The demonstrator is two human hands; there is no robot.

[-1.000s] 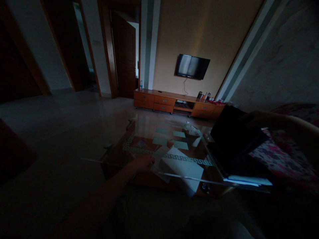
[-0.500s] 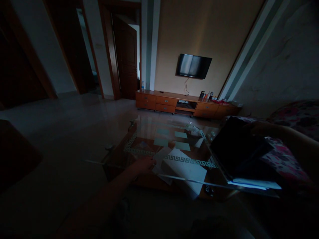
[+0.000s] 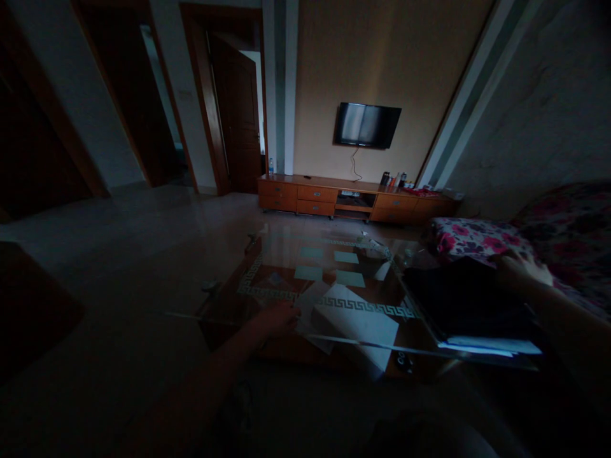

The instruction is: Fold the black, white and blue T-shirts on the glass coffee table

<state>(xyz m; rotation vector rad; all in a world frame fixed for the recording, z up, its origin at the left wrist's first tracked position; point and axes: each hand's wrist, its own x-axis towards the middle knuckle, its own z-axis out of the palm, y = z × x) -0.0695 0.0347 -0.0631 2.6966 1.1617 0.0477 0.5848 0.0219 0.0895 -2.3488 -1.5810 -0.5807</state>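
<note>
The scene is dim. My left hand (image 3: 280, 317) rests on the near edge of a glass coffee table (image 3: 229, 317), fingers loosely stretched and nothing visible in them. White sheets of paper (image 3: 358, 327) show beside its fingertips, with the table's key-pattern border over them. On the table's right side, a folded black cloth (image 3: 463, 299) lies fairly flat on a stack of papers or books (image 3: 491, 346). My right hand (image 3: 522, 267) is at the cloth's far right corner, fingers bent over its edge and seeming to grip it. Shadow hides part of those fingers.
A flower-patterned sofa (image 3: 482, 235) stands close on the right. Beyond the table is a low wooden TV cabinet (image 3: 315, 194) with bottles on it, under a wall-mounted television (image 3: 367, 126). A dark brown piece of furniture (image 3: 33, 305) is at the left.
The raised black cloth has come down flat onto the stack. My right hand has moved to the right and slightly down with it. The left hand has stayed in place.
</note>
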